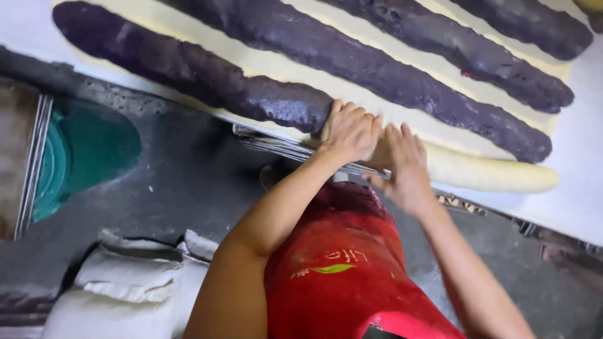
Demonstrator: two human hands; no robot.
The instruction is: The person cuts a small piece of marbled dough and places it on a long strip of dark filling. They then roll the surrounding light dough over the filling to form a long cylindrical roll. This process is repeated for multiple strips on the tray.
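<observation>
Dough [276, 64] lies as a wide pale sheet across the white table [581, 207], reaching to the near edge just in front of the person. Four long dark filling strips run slantwise over it, apart from one another with bare sheet between; the nearest strip [188, 69] ends right at the hands. To the right of the hands the near margin is already turned over into a smooth pale roll [496, 177], so no filling shows there. To the left the strip is still uncovered.

Below the table are a grey floor [188, 182], a red apron [339, 270], pale sacks [125, 276] and a green tub [88, 150].

The left hand [348, 132] sits at the cut end of the nearest strip, fingers bent and close together, knuckles up. Its tips are hidden, so I cannot tell whether they pinch the sheet or only press it. The right hand [405, 164] is just beside it, touching the start of the roll, fingers spread fairly wide and laid flat, gripping nothing.

As I judge it, the step in hand is wrapping the near margin over this strip, working leftward, roughly half done. Going on calls for lifting the thin edge evenly, drawing it over the filling without tearing, and pressing the seam shut as both hands shift along the strip.
</observation>
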